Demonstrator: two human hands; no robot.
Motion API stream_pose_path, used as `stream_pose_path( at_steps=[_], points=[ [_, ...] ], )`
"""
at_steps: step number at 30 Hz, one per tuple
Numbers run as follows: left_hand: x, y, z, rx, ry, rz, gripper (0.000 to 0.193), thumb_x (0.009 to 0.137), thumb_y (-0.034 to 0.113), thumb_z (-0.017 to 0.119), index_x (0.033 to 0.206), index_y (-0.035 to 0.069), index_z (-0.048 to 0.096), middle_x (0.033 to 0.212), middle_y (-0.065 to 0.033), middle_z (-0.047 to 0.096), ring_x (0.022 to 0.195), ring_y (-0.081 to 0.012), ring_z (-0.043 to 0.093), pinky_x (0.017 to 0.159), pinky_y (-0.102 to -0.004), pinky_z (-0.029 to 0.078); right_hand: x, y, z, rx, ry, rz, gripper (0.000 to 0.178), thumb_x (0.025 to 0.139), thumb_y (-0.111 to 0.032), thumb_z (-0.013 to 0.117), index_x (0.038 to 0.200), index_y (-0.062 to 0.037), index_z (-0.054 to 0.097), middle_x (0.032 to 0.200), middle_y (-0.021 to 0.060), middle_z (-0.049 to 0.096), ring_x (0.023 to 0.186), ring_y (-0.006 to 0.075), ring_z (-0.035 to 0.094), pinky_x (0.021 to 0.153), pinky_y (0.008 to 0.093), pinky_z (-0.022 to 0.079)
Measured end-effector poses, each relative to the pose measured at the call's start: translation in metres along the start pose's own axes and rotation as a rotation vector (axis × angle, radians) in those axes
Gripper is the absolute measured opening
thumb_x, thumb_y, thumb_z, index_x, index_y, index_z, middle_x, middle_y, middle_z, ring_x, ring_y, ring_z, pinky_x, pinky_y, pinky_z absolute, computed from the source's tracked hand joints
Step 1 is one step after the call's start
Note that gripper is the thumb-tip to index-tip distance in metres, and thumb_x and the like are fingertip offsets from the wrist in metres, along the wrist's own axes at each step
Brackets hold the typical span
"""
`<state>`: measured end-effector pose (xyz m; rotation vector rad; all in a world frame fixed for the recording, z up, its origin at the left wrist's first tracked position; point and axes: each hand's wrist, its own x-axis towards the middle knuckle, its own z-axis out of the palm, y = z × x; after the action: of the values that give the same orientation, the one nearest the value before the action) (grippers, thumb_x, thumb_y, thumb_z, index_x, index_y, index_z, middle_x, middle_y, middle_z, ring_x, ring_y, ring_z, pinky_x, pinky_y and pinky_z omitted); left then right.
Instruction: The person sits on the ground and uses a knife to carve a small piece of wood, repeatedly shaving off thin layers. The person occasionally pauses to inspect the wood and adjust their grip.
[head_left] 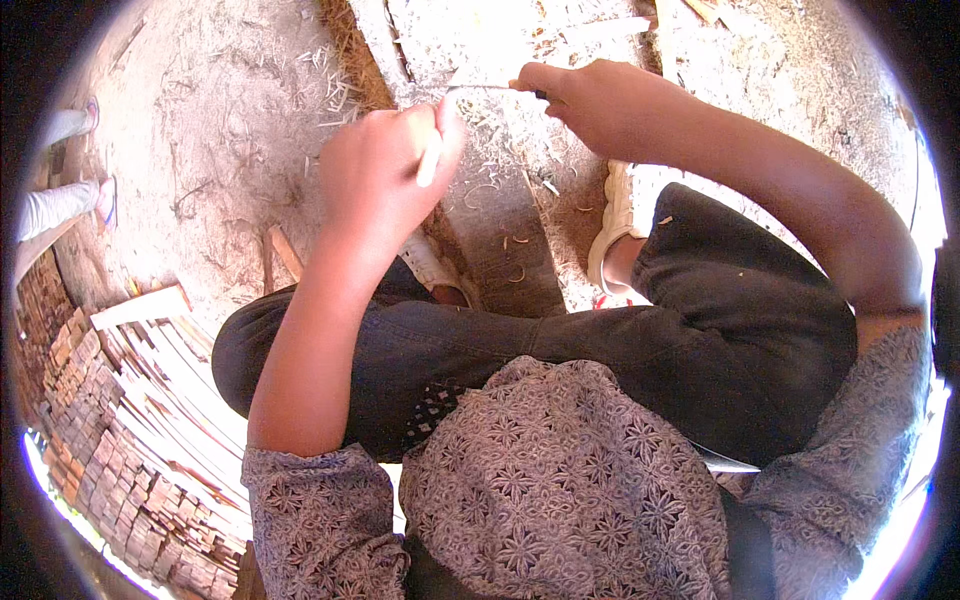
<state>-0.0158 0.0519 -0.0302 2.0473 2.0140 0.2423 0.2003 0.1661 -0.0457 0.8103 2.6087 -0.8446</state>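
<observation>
My left hand (385,165) is closed in a fist around a small pale wooden stick (429,163), whose rounded end sticks out below the thumb. To its right, my right hand (605,105) grips the dark handle of a knife. The thin knife blade (485,86) reaches leftward and meets or nearly meets the upper end of the stick. Glare hides the exact contact there. Both hands are held out over a board strewn with shavings, beyond my crossed legs.
A grey-brown plank (505,240) lies between my feet. Pale shavings (340,85) litter the ground. Stacked wood strips (130,460) fill the lower left, beside a loose light board (140,305). Another person's sandalled feet (106,203) stand at the far left.
</observation>
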Motion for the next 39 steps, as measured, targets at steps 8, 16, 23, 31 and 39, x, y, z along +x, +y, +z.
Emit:
stream_pose_path(
  at_steps=[8,16,23,31,39],
  points=[
    [0.005,0.003,-0.002,-0.053,0.027,0.02,0.046,0.1,0.031,0.054,0.066,0.007,0.072,0.056,-0.0195,0.06,0.051,-0.0379,0.064,0.049,-0.0452,0.05,0.049,0.031,0.028,-0.051,0.04,0.025,0.034,0.102,-0.017,0.057,0.135,-0.0155,0.049,0.083,0.0224,0.071,0.079,0.043,0.071,0.069,0.055,0.054],
    [0.001,-0.004,-0.002,-0.052,-0.027,-0.085,0.047,0.102,0.035,0.052,0.069,0.007,0.071,0.061,-0.0201,0.062,0.057,-0.0402,0.065,0.054,-0.0479,0.051,0.005,-0.015,0.0,0.031,0.004,0.042,0.034,0.102,-0.017,0.057,0.135,-0.0168,0.05,0.084,0.0216,0.072,0.079,0.0434,0.071,0.069,0.0528,0.055],
    [0.013,-0.009,-0.002,-0.078,0.012,-0.176,0.049,0.101,0.039,0.055,0.068,0.006,0.071,0.065,-0.0217,0.064,0.063,-0.0422,0.067,0.059,-0.0484,0.053,0.038,0.038,0.035,0.032,0.03,0.058,0.032,0.103,-0.018,0.055,0.135,-0.0165,0.048,0.088,0.0224,0.072,0.081,0.0416,0.072,0.071,0.0538,0.054],
    [0.009,-0.012,-0.002,-0.11,0.047,-0.208,0.049,0.099,0.039,0.059,0.065,0.007,0.071,0.062,-0.0207,0.064,0.061,-0.0398,0.068,0.056,-0.0466,0.054,0.0,-0.017,0.001,0.115,0.01,0.05,0.035,0.104,-0.016,0.054,0.137,-0.0115,0.045,0.083,0.0225,0.071,0.08,0.0411,0.073,0.07,0.0522,0.057],
    [0.004,-0.01,-0.006,-0.116,0.037,-0.23,0.048,0.1,0.038,0.058,0.065,0.007,0.07,0.061,-0.0208,0.064,0.061,-0.0404,0.068,0.058,-0.0473,0.054,0.022,-0.001,0.015,0.125,-0.009,0.035,0.034,0.105,-0.017,0.052,0.137,-0.012,0.045,0.082,0.0219,0.07,0.078,0.0408,0.072,0.068,0.0535,0.055]
  ],
)
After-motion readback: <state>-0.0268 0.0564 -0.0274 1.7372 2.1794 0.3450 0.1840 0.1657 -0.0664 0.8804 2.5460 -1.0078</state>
